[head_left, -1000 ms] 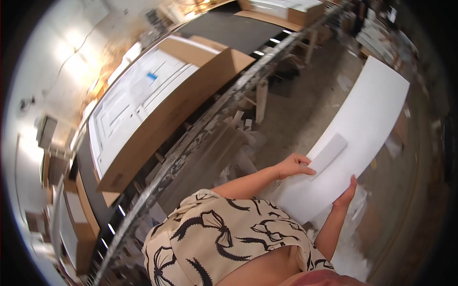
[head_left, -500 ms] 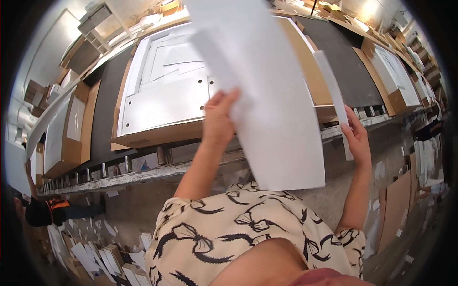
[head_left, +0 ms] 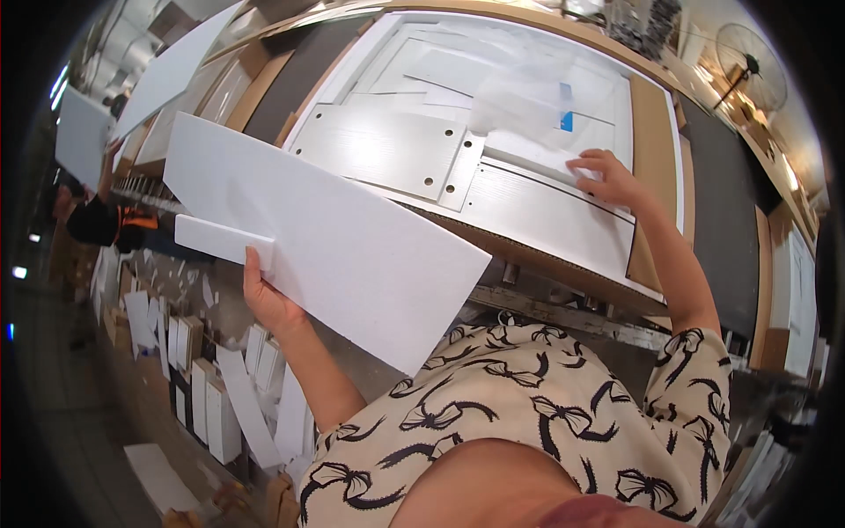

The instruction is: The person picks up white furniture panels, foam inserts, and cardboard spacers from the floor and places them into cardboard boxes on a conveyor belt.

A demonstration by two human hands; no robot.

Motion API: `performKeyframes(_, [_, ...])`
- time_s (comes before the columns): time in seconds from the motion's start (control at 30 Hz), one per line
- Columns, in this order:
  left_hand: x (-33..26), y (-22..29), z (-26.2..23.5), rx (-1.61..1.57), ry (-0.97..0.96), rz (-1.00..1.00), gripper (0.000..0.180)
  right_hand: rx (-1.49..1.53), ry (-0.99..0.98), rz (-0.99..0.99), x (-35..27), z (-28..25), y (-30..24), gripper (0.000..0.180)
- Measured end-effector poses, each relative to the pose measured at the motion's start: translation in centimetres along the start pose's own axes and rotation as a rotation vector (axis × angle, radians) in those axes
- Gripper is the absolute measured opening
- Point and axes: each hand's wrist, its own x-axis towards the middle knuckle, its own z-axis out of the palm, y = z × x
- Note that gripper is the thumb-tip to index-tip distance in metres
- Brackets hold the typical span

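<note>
A large white foam sheet (head_left: 330,238) slants across in front of the carton, carried by my left hand (head_left: 273,304). The same hand keeps a short white foam strip (head_left: 211,238) pressed against the sheet; its thumb shows, while the other fingers are partly hidden behind. Over the open carton (head_left: 653,176), my right hand (head_left: 612,180) reaches in with fingers apart and slightly bent. They touch the end of a long white foam strip (head_left: 528,154) that lies along a white panel (head_left: 546,211). Left of it lies a white panel with dark holes (head_left: 387,145).
Clear plastic film (head_left: 519,97) covers the carton's far part. Other cartons (head_left: 797,290) stand along the dark conveyor (head_left: 717,202). At left, a person in dark clothes (head_left: 92,220) holds a white sheet (head_left: 172,75). White offcuts (head_left: 216,409) stand on the floor; a fan (head_left: 748,66) is at far right.
The large foam sheet has swung left and lower with my left hand. My right hand has brought its foam strip into the carton and loosened its fingers. The view has shifted.
</note>
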Motion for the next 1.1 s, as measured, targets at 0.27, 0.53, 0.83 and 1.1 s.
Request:
performKeyframes(0.27, [-4.6, -2.3, 4.0, 0.036, 0.024, 0.169, 0.028, 0.000, -0.183, -0.233, -0.6, -0.1, 0.6, 0.039])
performKeyframes(0.53, [-4.6, -10.9, 13.5, 0.158, -0.246, 0.026, 0.017, 0.186, 0.119, -0.270, -0.3, -2.5, -0.1, 0.039])
performKeyframes(0.83, [-0.7, -16.7, 20.8, 0.368, -0.664, -0.405, 0.031, 0.875, 0.183, -0.100, -0.5, -6.7, -6.0, 0.050])
performKeyframes(1.1, [8.4, -14.7, 11.4, 1.380, -0.805, -0.301, 0.051, 0.798, 0.634, 0.261, -6.7, -7.3, 2.8, 0.062])
